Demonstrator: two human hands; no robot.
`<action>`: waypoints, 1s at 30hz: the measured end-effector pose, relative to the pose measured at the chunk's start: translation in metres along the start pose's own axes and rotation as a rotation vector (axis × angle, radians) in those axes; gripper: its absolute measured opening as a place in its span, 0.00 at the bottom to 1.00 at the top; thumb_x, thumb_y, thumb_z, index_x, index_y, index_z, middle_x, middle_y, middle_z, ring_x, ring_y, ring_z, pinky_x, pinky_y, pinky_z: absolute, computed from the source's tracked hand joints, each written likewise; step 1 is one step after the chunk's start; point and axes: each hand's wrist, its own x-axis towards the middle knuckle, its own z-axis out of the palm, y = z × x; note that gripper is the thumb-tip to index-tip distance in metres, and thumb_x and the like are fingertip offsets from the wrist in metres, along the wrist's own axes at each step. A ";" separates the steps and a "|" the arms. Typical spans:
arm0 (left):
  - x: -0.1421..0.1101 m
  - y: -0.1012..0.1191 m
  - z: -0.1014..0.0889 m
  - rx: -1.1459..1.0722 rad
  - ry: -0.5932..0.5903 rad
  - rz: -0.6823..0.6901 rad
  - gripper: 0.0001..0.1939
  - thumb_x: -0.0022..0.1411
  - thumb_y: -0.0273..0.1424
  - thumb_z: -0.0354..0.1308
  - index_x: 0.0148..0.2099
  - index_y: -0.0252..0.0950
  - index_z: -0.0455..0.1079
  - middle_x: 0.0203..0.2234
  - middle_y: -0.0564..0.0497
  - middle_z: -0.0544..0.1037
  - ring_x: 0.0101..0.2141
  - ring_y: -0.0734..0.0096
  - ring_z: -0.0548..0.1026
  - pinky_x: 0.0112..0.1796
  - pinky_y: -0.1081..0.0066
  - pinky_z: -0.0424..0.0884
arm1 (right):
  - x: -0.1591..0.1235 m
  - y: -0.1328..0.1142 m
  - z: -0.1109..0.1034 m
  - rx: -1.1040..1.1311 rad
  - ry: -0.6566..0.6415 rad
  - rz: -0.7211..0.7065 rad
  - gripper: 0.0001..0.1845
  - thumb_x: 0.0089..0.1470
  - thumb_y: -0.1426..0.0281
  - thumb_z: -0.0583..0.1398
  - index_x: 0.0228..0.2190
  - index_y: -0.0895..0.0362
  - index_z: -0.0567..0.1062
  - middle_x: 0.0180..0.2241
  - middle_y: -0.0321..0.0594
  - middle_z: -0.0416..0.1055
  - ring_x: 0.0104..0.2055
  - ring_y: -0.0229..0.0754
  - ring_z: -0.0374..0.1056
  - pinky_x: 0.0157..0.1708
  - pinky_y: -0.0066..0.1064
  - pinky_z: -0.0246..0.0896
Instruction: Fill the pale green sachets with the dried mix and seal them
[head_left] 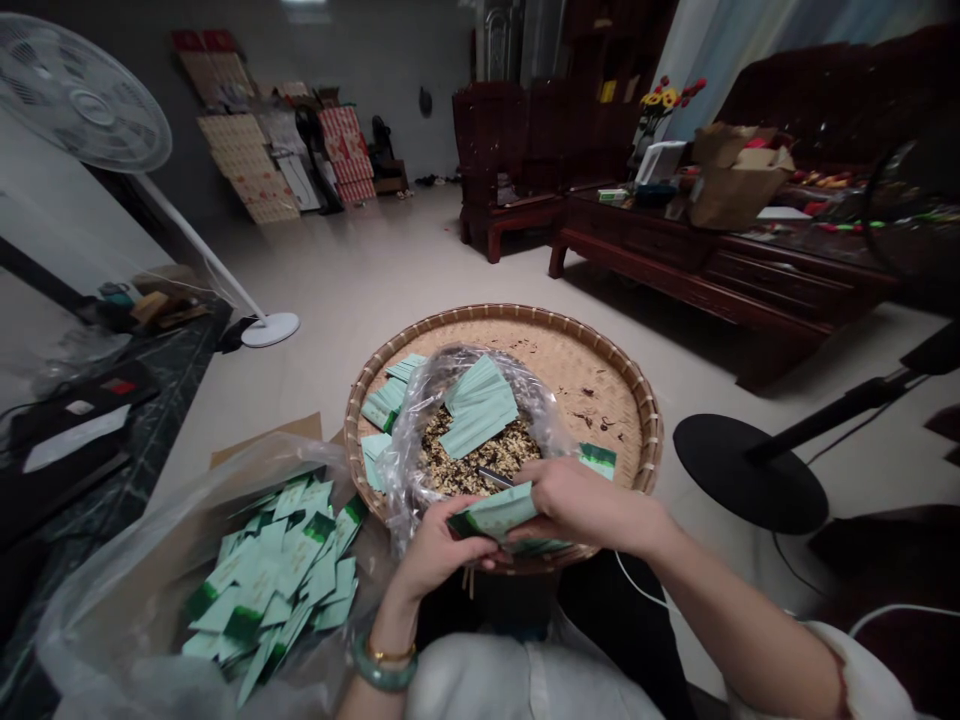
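My left hand (448,548) grips the lower left end of a pale green paper packet (495,512) with a darker green end. My right hand (574,502) is closed at the packet's right end, its fingertips over the top edge. From those fingers a slim metal utensil (495,478) sticks out to the left; its full shape is hidden. Just beyond lies a clear plastic bag (409,470) of loose dark and tan dried mix (457,460). On the mix rests a fanned stack of flat green packets (480,400). The bag sits in a round woven bamboo tray (619,370).
Left of the tray, a large plastic-lined box (135,560) holds many green packets (277,570). More packets (386,400) lie along the tray's left side. A white fan (270,328) stands far left, a black fan base (750,470) right. A dark wooden table (720,265) is behind.
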 end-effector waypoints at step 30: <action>0.023 0.019 0.008 -0.084 0.528 0.245 0.15 0.41 0.38 0.69 0.27 0.31 0.74 0.17 0.55 0.74 0.19 0.77 0.69 0.22 0.78 0.65 | 0.025 0.001 0.058 1.044 0.488 0.566 0.20 0.47 0.55 0.61 0.18 0.59 0.70 0.17 0.32 0.61 0.17 0.31 0.57 0.16 0.22 0.53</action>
